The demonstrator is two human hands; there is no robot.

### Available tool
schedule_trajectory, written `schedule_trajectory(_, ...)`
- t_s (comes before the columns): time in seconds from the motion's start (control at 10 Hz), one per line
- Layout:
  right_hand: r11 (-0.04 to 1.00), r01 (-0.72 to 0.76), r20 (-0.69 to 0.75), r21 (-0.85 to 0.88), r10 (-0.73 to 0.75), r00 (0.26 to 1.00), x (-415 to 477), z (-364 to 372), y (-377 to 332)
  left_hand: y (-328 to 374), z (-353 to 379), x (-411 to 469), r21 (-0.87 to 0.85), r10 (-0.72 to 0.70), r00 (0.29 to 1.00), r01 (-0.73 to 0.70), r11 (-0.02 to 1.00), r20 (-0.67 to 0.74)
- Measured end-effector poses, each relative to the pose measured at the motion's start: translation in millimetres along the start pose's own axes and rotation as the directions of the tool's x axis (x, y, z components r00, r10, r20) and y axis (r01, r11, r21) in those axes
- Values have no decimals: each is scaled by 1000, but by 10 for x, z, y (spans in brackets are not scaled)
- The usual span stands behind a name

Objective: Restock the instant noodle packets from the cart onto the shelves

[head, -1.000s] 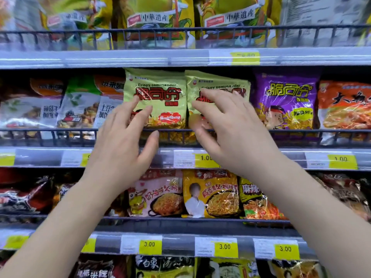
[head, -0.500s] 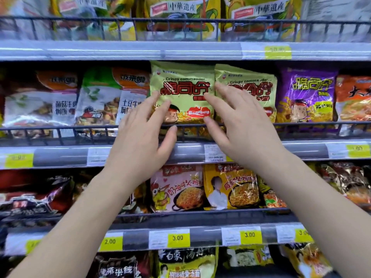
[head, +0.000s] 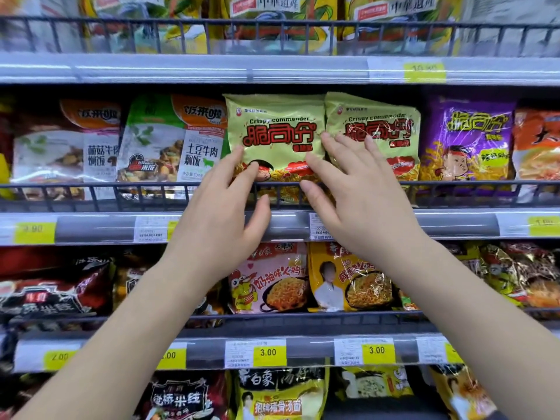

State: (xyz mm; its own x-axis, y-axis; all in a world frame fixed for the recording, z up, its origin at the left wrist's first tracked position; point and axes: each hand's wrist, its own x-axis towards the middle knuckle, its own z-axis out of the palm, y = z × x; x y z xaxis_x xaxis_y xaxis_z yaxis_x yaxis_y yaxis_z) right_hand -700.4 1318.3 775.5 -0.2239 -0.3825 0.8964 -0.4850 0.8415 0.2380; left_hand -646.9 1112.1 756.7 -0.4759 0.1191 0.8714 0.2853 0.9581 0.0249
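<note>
Left green packet [head: 274, 131] and right green packet [head: 385, 116] stand upright, touching side by side, on the middle shelf [head: 91, 228] behind its wire rail [head: 121, 184]. Our left hand [head: 218, 219], fingers straight and spread, touches the left packet's lower part. Our right hand [head: 360, 204], equally flat, lies across their seam. We grip nothing. A purple packet [head: 466, 140] stands just beside them.
</note>
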Motion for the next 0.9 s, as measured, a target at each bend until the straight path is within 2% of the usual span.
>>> schedule_trajectory(0.4,999,1,21,46,-2,1000,-56,-38,32,-4,-87,-24,42,10,1000,-11,999,19)
schedule_trajectory(0.6,989,-12,27,146,8,1000,-130,-150,85,34,-165,-87,35,-5,1000,5,999,-3)
schedule_trajectory(0.9,959,42,-55,281,-28,998,-280,-217,132,160,-240,-183,-2,-5,997,5,1000,-75)
